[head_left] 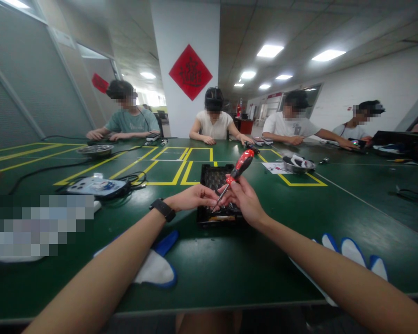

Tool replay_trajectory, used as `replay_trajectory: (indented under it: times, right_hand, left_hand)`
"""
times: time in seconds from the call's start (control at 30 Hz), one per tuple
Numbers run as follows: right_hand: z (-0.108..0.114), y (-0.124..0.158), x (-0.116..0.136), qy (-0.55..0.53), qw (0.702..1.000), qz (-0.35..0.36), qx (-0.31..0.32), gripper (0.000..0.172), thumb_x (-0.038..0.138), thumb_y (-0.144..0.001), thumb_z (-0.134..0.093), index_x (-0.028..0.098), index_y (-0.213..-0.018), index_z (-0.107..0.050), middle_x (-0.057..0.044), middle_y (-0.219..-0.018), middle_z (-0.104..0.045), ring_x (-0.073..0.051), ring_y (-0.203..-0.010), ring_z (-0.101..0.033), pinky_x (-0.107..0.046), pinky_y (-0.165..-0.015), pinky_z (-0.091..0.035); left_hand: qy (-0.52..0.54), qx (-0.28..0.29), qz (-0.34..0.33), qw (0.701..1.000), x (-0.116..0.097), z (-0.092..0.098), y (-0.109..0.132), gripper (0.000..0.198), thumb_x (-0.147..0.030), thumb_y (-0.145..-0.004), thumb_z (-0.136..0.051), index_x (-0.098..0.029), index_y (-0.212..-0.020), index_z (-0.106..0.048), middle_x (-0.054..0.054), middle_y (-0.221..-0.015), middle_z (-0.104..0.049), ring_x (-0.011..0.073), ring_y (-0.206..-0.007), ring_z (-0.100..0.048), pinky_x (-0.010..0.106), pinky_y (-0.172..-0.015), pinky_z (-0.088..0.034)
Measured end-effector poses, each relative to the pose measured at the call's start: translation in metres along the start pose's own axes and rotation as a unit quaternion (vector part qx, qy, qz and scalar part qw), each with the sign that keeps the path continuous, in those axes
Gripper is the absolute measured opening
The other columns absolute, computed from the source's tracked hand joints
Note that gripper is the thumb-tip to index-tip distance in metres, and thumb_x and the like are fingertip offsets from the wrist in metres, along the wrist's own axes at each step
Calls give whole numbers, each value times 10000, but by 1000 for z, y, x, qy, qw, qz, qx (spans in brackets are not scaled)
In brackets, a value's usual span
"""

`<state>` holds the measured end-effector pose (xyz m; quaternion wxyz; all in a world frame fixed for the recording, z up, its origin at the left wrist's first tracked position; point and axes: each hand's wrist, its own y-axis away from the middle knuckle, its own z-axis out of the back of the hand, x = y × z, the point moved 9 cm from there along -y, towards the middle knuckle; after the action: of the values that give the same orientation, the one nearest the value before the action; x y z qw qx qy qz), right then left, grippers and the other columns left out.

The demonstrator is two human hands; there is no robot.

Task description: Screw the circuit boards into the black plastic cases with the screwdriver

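Observation:
A red-and-black screwdriver (pixel 243 164) is tilted, its handle up to the right and its metal shaft pointing down to the left. My right hand (pixel 248 199) is closed around it where the handle meets the shaft. My left hand (pixel 191 196) pinches at the shaft's lower end; whether a small part is also between those fingers I cannot tell. Under both hands lies an open black tool case (pixel 209 172) with a moulded lid. Small pieces inside it are partly hidden by my fingers.
White-and-blue work gloves lie under my left forearm (pixel 156 269) and right forearm (pixel 353 253). A cased device with cables (pixel 99 185) sits to the left. Metal bowls stand at far left (pixel 95 149) and right (pixel 297 164). Several people sit across the green table (pixel 209 287).

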<state>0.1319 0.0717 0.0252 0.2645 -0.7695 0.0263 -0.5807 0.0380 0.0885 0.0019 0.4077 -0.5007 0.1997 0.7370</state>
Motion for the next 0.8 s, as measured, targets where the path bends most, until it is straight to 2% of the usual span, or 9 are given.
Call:
replay_trajectory:
  times: [0.13, 0.3, 0.43, 0.6, 0.8]
  right_hand:
    - [0, 0, 1, -11, 1000, 7, -6, 307, 394, -822, -511, 203, -1053, -447, -6, -806, -627, -88, -563, -600, -235, -549, -497]
    - [-1, 0, 5, -6, 1000, 24, -4, 308, 389, -822, -514, 212, -1064, -443, -11, -823, -628, -92, -578, -607, -239, -558, -496]
    - [-2, 0, 1, -9, 1000, 4, 7, 350, 397, -847, -471, 213, -1141, -428, -28, -850, -625, -106, -622, -617, -251, -573, -505]
    - [-6, 0, -4, -14, 999, -19, 40, 397, 372, -848, -484, 226, -1207, -403, -36, -890, -612, -103, -610, -615, -263, -575, -510]
    - [-5, 0, 2, -6, 1000, 4, 30, 350, 359, -848, -490, 217, -1159, -413, -27, -854, -611, -106, -588, -610, -266, -567, -506]
  left_hand:
    - [14, -20, 11, 1000, 2, 1, -2, 276, -331, -715, -651, -104, -869, -638, 50, -794, -648, 109, -703, -570, 242, -684, -439]
    - [20, -60, 23, 998, 9, 4, -4, 238, -286, -640, -718, -97, -754, -629, 10, -687, -626, 74, -612, -532, 192, -594, -404]
    - [36, -55, 28, 997, 13, 4, -2, 244, -290, -647, -714, -82, -761, -659, 42, -688, -647, 90, -615, -552, 213, -621, -426]
    - [68, -21, 23, 997, 6, -1, 0, 266, -310, -693, -675, -84, -834, -665, 69, -779, -667, 115, -704, -588, 229, -688, -441]
    - [42, -64, 9, 997, 2, 5, -2, 239, -283, -671, -698, -101, -811, -631, 21, -765, -633, 83, -670, -543, 192, -643, -416]
